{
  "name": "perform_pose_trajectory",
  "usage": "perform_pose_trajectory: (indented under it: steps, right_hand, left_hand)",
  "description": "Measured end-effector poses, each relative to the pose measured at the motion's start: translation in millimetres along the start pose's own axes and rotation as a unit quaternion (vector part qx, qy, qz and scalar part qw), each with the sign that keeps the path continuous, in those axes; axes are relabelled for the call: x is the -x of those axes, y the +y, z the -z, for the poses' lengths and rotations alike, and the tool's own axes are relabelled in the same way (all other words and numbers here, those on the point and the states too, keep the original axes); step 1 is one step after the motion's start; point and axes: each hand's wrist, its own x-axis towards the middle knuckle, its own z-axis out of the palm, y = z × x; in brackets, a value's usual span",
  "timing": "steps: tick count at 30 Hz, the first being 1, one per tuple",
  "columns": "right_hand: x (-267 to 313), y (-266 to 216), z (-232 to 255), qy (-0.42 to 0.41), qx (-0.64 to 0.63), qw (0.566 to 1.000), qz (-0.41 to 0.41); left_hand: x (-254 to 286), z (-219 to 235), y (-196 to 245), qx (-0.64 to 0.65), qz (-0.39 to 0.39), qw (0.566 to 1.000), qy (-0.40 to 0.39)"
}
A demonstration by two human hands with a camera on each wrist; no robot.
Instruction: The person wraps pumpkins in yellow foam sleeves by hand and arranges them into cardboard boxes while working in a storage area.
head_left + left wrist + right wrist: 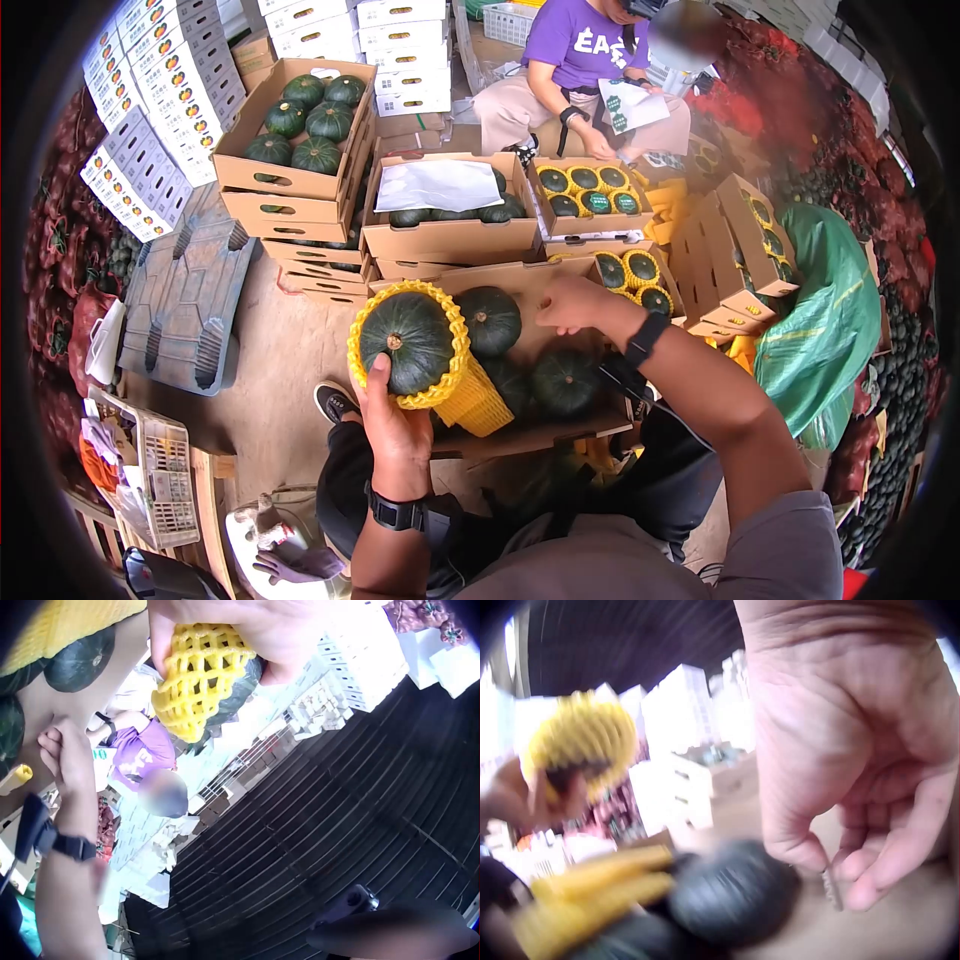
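My left hand holds up a dark green pumpkin with its stem facing me, thumb on the front. A yellow foam net wraps around the pumpkin's sides. Below it, more yellow foam nets lie over an open cardboard carton. Bare pumpkins sit inside this carton. My right hand is curled over the carton's far right part, beside a pumpkin. In the right wrist view, its thumb and fingers pinch a small thin greyish strip.
Cartons of netted pumpkins stand ahead, near a seated person in a purple shirt. A stack of pumpkin cartons rises at left, by a plastic pallet. A green sack stands right; a white crate stands lower left.
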Motion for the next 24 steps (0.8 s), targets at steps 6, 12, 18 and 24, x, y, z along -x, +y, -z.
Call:
perform_pose_trajectory:
  steps: [6, 12, 18, 24]
  right_hand:
    - [122.6, -8.5, -34.6, 0.031, -0.231, 0.928, 0.290]
    - [113.5, -26.4, -91.5, 0.096, -0.635, 0.702, 0.309]
    - [125.3, -22.0, -76.8, 0.335, -0.144, 0.876, 0.317]
    - [88.2, -5.9, -48.8, 0.098, -0.392, 0.851, 0.337]
  left_hand:
    - [13.2, -3.0, 8.8, -0.059, -0.001, 0.994, -0.090]
    - [35.5, -20.4, -14.3, -0.100, 0.057, 0.960, -0.255]
    - [40.5, -12.9, -30.4, 0.088, 0.246, 0.928, -0.265]
    - [8.8, -4.4, -34.8, -0.321, 0.131, 0.900, -0.263]
